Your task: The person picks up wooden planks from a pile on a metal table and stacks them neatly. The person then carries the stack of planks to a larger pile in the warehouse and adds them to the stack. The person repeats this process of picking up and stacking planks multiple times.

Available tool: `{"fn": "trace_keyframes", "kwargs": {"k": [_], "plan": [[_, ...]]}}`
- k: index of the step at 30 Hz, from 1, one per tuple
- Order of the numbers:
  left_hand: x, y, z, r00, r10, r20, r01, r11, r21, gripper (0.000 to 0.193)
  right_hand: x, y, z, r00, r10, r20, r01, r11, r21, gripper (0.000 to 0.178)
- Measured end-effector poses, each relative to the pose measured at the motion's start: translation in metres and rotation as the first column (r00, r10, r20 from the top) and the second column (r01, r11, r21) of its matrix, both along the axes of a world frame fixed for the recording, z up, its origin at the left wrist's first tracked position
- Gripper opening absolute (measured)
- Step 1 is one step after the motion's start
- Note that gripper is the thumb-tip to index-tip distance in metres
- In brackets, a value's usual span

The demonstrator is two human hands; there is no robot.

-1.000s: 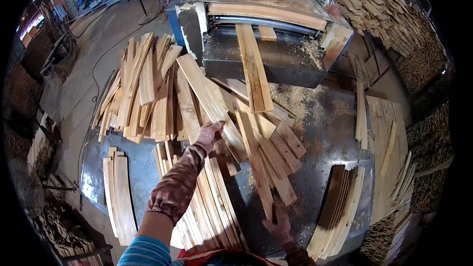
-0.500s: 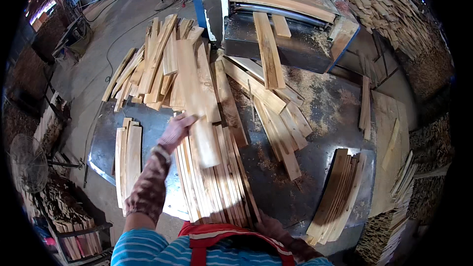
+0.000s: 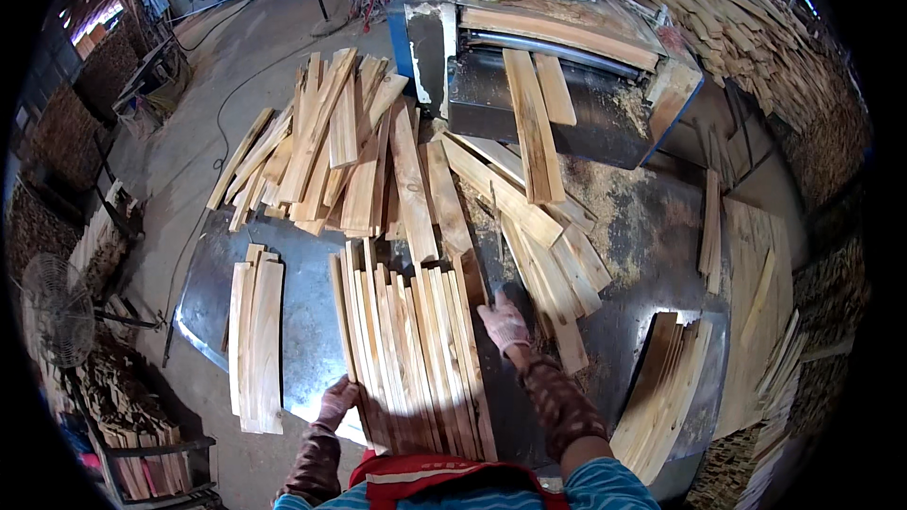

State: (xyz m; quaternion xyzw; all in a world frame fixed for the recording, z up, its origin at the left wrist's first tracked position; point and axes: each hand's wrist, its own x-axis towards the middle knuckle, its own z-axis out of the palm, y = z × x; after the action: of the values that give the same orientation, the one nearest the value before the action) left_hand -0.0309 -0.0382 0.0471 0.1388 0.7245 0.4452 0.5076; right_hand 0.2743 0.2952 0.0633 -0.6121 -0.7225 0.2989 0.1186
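A row of narrow wooden boards (image 3: 416, 359) stands on edge, packed side by side, on the metal table in front of me. My left hand (image 3: 337, 401), in a pale glove, is closed at the near left side of the row, with its fingertips against the outermost board. On the right side, my right hand (image 3: 504, 319), also gloved, has its fingers stretched toward the far end of the row and touches the outer board there. Beyond the row lies a loose heap of boards (image 3: 326, 146). More boards (image 3: 557, 255) lie fanned out to the right of it.
A planer-like machine (image 3: 557, 57) stands beyond the table, with two boards (image 3: 532, 132) sticking out of it. Small board stacks flank me at left (image 3: 255, 340) and right (image 3: 666, 392). Sawdust (image 3: 619, 217) covers part of the metal table (image 3: 312, 321). A fan (image 3: 59, 307) stands at far left.
My left hand has let go of the board it held over the row and moved down to the row's left side. My right hand has come up along the right side. One board protrudes further from the machine.
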Motion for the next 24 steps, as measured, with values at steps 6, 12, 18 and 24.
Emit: {"fn": "trace_keyframes", "kwargs": {"k": [6,12,18,24], "plan": [[0.001,0.037,0.004,0.994,0.108,0.001,-0.106,0.983,-0.152,0.052,-0.01,0.049,0.002,0.987,-0.138,-0.083,0.09,0.898,-0.431,0.047],[0.029,0.151,0.082,0.896,0.168,-0.411,-0.1,0.978,0.181,0.055,0.009,0.036,0.046,0.887,-0.102,-0.45,0.08,0.994,-0.068,0.026],[0.122,0.274,0.168,0.666,-0.285,0.69,0.041,0.937,0.347,0.077,-0.017,-0.011,0.176,0.895,0.356,-0.27,-0.25,0.9,0.357,0.016],[0.13,0.286,0.139,0.378,-0.336,0.863,0.021,0.935,0.355,0.049,0.004,0.057,0.102,0.6,-0.173,-0.781,0.298,0.955,0.017,0.029]]}}
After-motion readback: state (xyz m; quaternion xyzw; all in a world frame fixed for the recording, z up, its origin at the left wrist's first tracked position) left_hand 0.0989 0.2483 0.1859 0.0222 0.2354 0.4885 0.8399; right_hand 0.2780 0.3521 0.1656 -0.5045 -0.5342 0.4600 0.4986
